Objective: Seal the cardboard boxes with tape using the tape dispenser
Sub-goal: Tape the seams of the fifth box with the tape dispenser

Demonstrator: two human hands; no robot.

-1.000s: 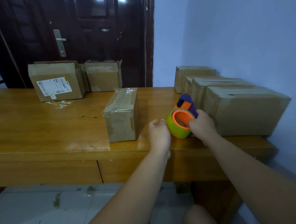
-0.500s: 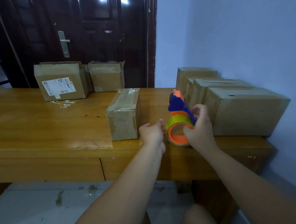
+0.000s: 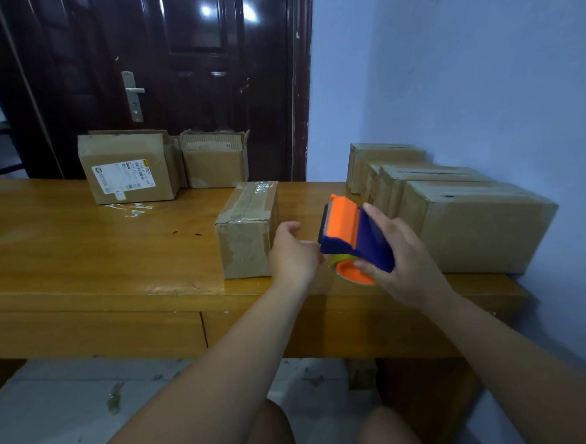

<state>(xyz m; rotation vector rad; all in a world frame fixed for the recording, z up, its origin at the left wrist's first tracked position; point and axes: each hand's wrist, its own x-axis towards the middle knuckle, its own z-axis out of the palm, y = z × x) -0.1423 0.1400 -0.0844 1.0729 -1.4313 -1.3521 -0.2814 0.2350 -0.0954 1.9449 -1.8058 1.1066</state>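
Centre of frame, at the table's [image 3: 81,255] near edge: right hand [image 3: 402,261] grips the tape dispenser [image 3: 348,230], fingers laid over the blue body, thumb down by the orange hub. The dispenser is held just above the tabletop, orange plate tilted up and away. Left hand [image 3: 293,256] is loosely curled, its fingers at the dispenser's front edge. Cannot tell whether it pinches a tape end.

Step, as I read it – getting the tape end ready, no box being taped yet.

Just left of the hands stands a small box [image 3: 247,235], shiny tape already along its top seam. On the right, a row of boxes [image 3: 477,227] runs back along the blue wall. Further back, upper left: a labelled box [image 3: 127,170] and beside it an open box [image 3: 215,159], flaps up, in front of a dark door [image 3: 190,73].

Next move probably calls for a free tape end, then a box brought close – the open one looks unsealed – flaps pressed shut, dispenser drawn along the seam.
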